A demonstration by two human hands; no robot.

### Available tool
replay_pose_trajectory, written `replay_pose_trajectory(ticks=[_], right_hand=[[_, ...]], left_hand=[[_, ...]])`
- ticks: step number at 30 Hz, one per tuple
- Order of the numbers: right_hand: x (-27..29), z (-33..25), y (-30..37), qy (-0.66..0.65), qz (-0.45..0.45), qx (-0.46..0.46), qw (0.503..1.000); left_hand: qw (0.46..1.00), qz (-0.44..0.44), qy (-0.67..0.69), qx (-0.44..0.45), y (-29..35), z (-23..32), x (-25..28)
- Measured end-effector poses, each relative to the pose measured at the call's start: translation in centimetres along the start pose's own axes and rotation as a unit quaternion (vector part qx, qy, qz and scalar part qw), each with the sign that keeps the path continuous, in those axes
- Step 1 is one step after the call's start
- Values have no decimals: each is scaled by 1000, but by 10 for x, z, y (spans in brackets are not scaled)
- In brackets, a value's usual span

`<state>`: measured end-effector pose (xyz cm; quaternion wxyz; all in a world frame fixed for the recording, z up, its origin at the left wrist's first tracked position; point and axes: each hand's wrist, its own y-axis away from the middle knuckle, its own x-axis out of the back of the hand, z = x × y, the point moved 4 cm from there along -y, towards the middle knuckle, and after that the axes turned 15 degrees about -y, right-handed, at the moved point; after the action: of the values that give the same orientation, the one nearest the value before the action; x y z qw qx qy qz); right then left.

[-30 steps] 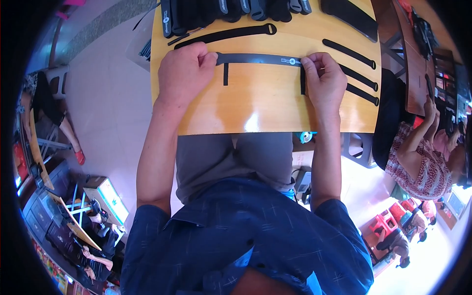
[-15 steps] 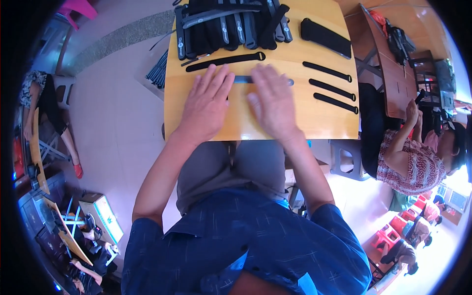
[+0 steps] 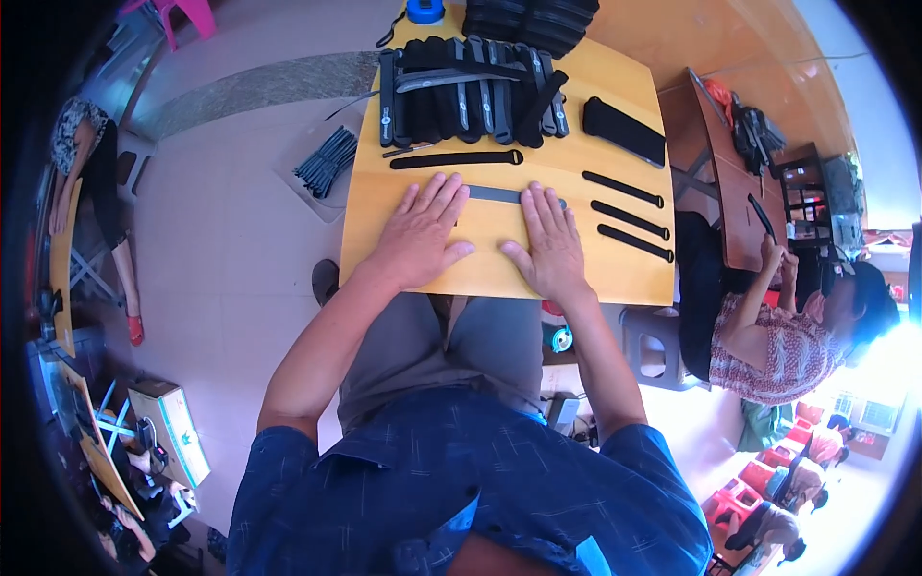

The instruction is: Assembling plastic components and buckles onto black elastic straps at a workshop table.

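Note:
A grey strap (image 3: 495, 195) lies flat across the near part of the table, running left to right. My left hand (image 3: 419, 233) rests palm down over its left end, fingers stretched out. Palm down too, my right hand (image 3: 551, 240) presses on the strap close to its right end, fingers extended and thumb apart. Just beyond my hands is a black strap with a looped end (image 3: 456, 159). To the right lie three short black straps, the nearest (image 3: 635, 243), the middle (image 3: 630, 220) and the farthest (image 3: 622, 189).
A pile of black and grey straps (image 3: 475, 91) covers the far left of the yellow table (image 3: 615, 280). Right of it sits a black strap stack (image 3: 624, 132); black bundles (image 3: 533, 24) stand behind. A person (image 3: 768, 336) sits at right, holding a dark strip.
My right hand has slid right along the grey strap and now lies still. The left hand stays on its left end. The view has tilted, showing more of the table's far side.

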<state>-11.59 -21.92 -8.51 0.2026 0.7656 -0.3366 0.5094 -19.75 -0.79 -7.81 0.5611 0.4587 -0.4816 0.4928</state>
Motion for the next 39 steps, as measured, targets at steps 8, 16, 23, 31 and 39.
replay_pose_trajectory(ticks=[8,16,23,31,39], right_hand=[[4,23,8,-7,34,-38,999],[2,24,9,-45,109,-69,991],[24,13,19,-189,249,31,949],[26,16,27,-239,288,16,927],[17,-7,24,-201,266,76,940]], left_hand=[[1000,-12,16,2,-4,4,1],[993,100,54,12,-3,-9,3],[989,136,-37,40,9,-47,3],[985,142,-50,84,96,-53,12],[982,140,-17,128,151,-46,13]])
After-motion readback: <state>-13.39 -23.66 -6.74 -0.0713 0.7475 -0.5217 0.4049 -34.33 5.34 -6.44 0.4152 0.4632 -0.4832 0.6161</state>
